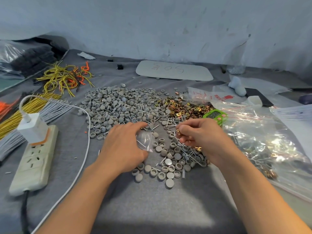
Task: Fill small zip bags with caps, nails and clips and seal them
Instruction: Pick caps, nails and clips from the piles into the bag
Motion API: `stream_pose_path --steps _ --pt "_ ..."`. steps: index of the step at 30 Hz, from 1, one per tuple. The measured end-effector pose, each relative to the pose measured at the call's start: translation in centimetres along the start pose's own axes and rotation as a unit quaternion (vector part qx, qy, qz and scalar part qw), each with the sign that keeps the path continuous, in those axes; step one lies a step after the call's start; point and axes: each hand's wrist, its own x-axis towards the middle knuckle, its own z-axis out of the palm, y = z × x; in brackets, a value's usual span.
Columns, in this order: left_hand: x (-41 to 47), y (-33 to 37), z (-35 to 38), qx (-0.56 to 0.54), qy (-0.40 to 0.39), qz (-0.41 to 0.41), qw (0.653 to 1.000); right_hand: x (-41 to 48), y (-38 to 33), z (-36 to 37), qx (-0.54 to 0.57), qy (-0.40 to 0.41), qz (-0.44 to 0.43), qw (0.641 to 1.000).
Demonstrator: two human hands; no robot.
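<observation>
A big heap of grey round caps (118, 105) covers the middle of the grey cloth, with silver nails (162, 118) mixed in along its right side and brass-coloured clips (182, 108) piled further right. My left hand (125, 146) holds a small clear zip bag (146, 141) by its left edge, just above more scattered caps (168, 164). My right hand (200, 137) is curled over the parts to the right of the bag, its fingertips pinching small brass clips (178, 132).
A white power strip (33, 162) with a charger and white cable lies at left, beside bundles of yellow, grey and orange ties (64, 78). Large clear bags (263, 132) with filled packets lie at right, a green timer (215, 115) beside them. A white board (173, 70) rests at the back.
</observation>
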Motion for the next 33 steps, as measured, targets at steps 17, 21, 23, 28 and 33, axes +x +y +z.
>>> stream_pose_path --steps 17,21,23,28,33 --pt "0.3 0.1 0.8 -0.048 0.016 0.003 0.999 -0.6 -0.4 3.1 -0.041 -0.039 -0.039 0.998" --pt "0.2 0.5 0.8 -0.126 0.037 -0.005 0.991 -0.8 -0.6 4.1 -0.072 -0.028 -0.06 0.995" --pt "0.0 0.9 0.8 -0.136 0.032 -0.003 0.99 -0.8 -0.7 4.5 -0.091 -0.011 -0.075 0.993" --pt "-0.2 1.2 0.6 -0.143 0.019 0.0 0.99 -0.8 -0.8 5.4 -0.115 0.014 -0.084 0.99" --pt "-0.4 1.4 0.4 -0.146 0.025 0.004 0.989 -0.9 -0.8 5.8 -0.134 -0.008 -0.078 0.988"
